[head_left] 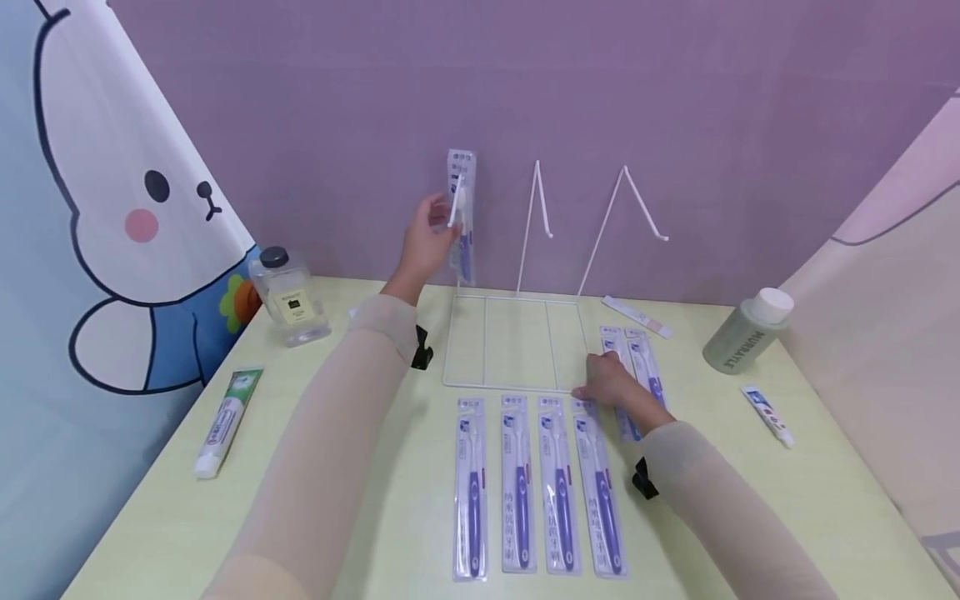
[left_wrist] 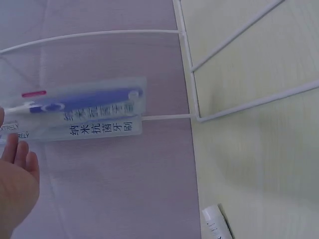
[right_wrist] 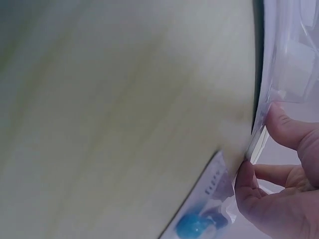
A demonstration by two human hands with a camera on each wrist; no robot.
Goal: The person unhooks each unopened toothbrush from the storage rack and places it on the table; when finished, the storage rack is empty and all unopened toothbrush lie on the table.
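On the rack's left hook hang packaged toothbrushes [head_left: 465, 250], one overlapping another; the front one is blurred in the left wrist view. My left hand [head_left: 427, 246] is up beside this hook, its loose fingers right at the edge of the hanging packs [left_wrist: 107, 127]. Down on the table, my right hand [head_left: 609, 382] pinches the top end of the rightmost packaged toothbrush [head_left: 600, 492] in the front row. In the right wrist view, thumb and fingers of the right hand [right_wrist: 279, 174] meet at the edge of its clear pack [right_wrist: 294, 55].
More packaged toothbrushes [head_left: 521, 483] lie in the front row, others [head_left: 647, 367] beside my right wrist. The white wire rack [head_left: 517, 297] has two bare hooks [head_left: 543, 200]. Around it are a clear bottle [head_left: 292, 304], a green-grey bottle [head_left: 742, 337], and toothpaste tubes [head_left: 228, 423].
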